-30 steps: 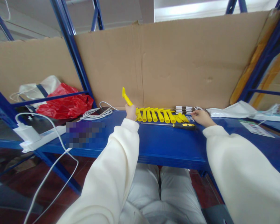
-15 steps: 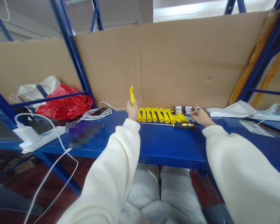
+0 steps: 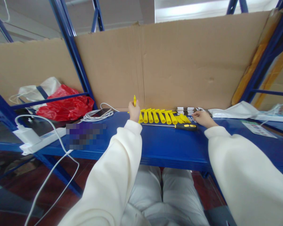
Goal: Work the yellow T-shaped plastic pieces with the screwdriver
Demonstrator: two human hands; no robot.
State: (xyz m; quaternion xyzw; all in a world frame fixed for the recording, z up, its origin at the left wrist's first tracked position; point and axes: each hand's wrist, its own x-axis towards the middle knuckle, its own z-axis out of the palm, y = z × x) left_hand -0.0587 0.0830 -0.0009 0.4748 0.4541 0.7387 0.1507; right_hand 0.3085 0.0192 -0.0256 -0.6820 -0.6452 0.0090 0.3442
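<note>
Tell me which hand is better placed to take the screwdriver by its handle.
Probably the right hand: it is close to the screwdriver's handle, though whether its fingers hold something small is unclear. The left hand is farther off and holds a yellow piece.

One left hand point(image 3: 134, 111) and one right hand point(image 3: 202, 118), making two. Counted on one tabletop point(image 3: 171, 144): about seven angled yellow pieces point(image 3: 156, 118) in a row, the leftmost partly hidden, plus one raised yellow piece point(image 3: 134, 99). Several small yellow pieces point(image 3: 183, 118) and several black-and-white pieces point(image 3: 185, 110), both too crowded to number. Just one screwdriver point(image 3: 186, 127), one printed sheet point(image 3: 260, 129) and one coil of white cable point(image 3: 90, 115). Beyond these, one red bag point(image 3: 64, 105) and one white adapter point(image 3: 27, 133).
</note>
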